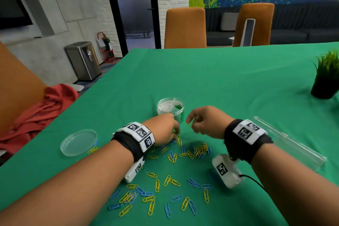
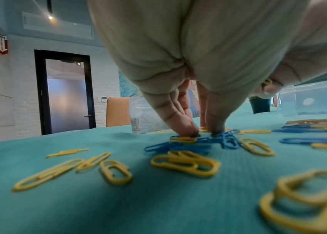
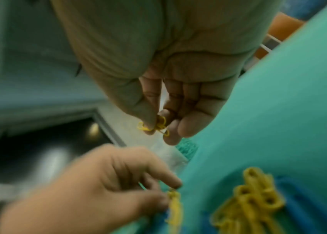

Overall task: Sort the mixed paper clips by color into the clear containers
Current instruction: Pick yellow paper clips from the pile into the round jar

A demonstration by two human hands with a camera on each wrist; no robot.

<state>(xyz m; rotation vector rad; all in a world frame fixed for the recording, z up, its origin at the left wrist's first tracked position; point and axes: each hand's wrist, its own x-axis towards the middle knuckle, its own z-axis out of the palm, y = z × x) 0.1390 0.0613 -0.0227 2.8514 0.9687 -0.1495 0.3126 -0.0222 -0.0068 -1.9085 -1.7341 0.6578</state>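
Head view: right hand [image 1: 205, 122] pinches yellow clips [image 3: 154, 125] just beside the round container [image 1: 169, 109], which lies ahead-left of it. Left hand [image 1: 165, 129], fingertips [image 2: 188, 128] closing on tangled clips [image 2: 202, 142] mid-table, sits equally near.

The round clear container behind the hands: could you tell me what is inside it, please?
The round clear container holds white clips on its left and green clips on its right. The left hand covers its lower wall.
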